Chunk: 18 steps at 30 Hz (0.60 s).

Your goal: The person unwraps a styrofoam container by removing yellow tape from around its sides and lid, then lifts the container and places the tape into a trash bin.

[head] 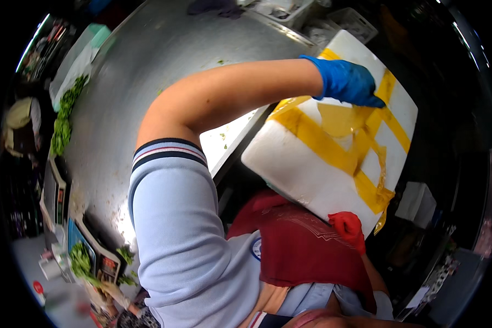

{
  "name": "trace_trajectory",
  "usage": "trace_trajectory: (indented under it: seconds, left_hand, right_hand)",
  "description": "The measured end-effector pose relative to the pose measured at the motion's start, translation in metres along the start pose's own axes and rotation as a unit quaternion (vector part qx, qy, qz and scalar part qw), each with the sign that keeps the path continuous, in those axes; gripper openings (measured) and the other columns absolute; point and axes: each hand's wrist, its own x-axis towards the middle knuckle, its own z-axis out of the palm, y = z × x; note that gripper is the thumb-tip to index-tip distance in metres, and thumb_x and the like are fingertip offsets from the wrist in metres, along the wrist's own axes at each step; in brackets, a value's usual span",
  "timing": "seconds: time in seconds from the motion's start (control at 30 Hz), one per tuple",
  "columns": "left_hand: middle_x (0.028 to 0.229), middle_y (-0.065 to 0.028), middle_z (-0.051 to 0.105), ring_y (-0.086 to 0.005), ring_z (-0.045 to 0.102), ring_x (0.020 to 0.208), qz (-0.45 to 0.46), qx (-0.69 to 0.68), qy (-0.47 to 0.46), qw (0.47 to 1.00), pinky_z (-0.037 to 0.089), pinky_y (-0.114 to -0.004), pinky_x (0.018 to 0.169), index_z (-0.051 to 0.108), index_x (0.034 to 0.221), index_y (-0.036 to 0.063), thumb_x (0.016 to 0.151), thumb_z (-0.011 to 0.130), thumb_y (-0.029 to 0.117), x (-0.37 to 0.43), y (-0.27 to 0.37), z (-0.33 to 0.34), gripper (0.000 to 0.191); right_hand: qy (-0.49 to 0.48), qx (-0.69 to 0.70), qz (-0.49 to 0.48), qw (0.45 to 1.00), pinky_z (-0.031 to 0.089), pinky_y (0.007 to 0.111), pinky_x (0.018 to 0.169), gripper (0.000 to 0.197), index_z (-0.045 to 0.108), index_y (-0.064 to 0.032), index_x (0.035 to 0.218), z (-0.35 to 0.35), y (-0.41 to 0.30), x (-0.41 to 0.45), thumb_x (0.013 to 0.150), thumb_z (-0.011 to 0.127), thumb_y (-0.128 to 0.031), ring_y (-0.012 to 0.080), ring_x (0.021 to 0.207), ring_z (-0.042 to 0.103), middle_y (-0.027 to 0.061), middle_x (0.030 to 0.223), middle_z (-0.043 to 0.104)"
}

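A white foam box (311, 164) crossed with yellow tape (320, 139) sits tilted in front of my chest, beside the metal table. My left hand (348, 82), in a blue glove, reaches across the box with its fingers bunched on the tape. Wrinkled, partly loose tape runs from under those fingers, and a torn strip hangs towards the box's near right corner. In a red glove, my right hand (347, 229) is curled at the near edge of the box, its fingertips partly hidden. A dark red apron (311, 254) lies against the box's near side.
The metal table (119, 106) carries scraps of leaf. Leafy greens (67, 119) lie along its far left edge, near scales (102, 250). Another person's hand (115, 293) holds greens at the lower left. Plastic crates (352, 24) stand at the top; a white container (416, 205) is at right.
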Motion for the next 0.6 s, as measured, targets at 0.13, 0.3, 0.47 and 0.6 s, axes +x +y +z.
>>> trace_trajectory:
  seconds: [0.13, 0.3, 0.47, 0.6]
  left_hand:
    - [0.095, -0.0130, 0.063, -0.0253, 0.058, 0.081, -0.046, -0.056, -0.023, 0.997, 0.044, -0.033, 0.082, 0.064, 0.101, 0.0019, 0.084, 0.048, 0.053, 0.053, -0.014, 0.009, 0.056]
    - [0.088, -0.0114, 0.063, -0.0226, 0.060, 0.062, -0.075, -0.050, 0.000, 0.996, 0.051, -0.030, 0.066, 0.066, 0.089, 0.0017, 0.084, 0.047, 0.057, 0.105, -0.038, 0.010, 0.058]
    - [0.082, -0.0073, 0.061, -0.0141, 0.053, 0.060, -0.045, -0.155, 0.050, 0.986, 0.047, -0.026, 0.057, 0.065, 0.083, 0.0028, 0.085, 0.049, 0.052, 0.089, -0.032, 0.031, 0.052]
    - [0.086, -0.0019, 0.059, -0.0074, 0.049, 0.062, -0.112, -0.163, 0.057, 0.979, 0.042, -0.021, 0.054, 0.061, 0.101, 0.0041, 0.087, 0.050, 0.048, 0.049, -0.029, 0.021, 0.048]
  right_hand:
    - [-0.011, -0.011, 0.008, 1.000, 0.047, 0.030, 0.067, 0.008, 0.064, -0.0030, 0.084, -0.004, -0.002, 0.000, 0.079, 0.058, -0.005, 0.0237, 0.073, 0.060, 0.0101, 0.080, 0.064]
    - [-0.011, 0.008, -0.007, 1.000, 0.047, 0.032, 0.068, 0.011, 0.064, -0.0045, 0.088, -0.009, -0.005, 0.004, 0.079, 0.059, -0.006, 0.0261, 0.075, 0.060, 0.0100, 0.083, 0.063]
    - [-0.007, -0.003, -0.017, 1.000, 0.047, 0.034, 0.068, 0.013, 0.064, -0.0044, 0.090, -0.012, -0.001, -0.002, 0.079, 0.058, -0.008, 0.0274, 0.076, 0.059, 0.0111, 0.084, 0.063]
    - [0.009, 0.127, 0.061, 0.990, 0.045, 0.032, 0.068, 0.014, 0.063, -0.0033, 0.091, -0.021, -0.005, -0.015, 0.083, 0.054, -0.011, 0.0235, 0.071, 0.059, 0.0094, 0.079, 0.062]
